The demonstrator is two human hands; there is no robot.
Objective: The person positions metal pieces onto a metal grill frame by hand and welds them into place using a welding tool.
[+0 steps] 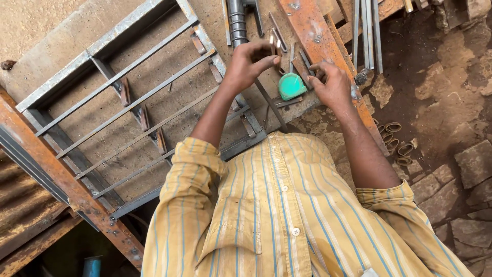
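Left hand (251, 61): we curl it, pinching small metal strips (275, 45) above the tape measure (292, 85).
Right hand (333, 84): ours, fingers bent, empty, right of it.

A turquoise tape measure (291, 85) lies at twelve o'clock, a rust-orange steel beam (318, 41) at one, grey grille bars (128, 97) at ten, a yellow blue-striped shirt (282, 215) at six.
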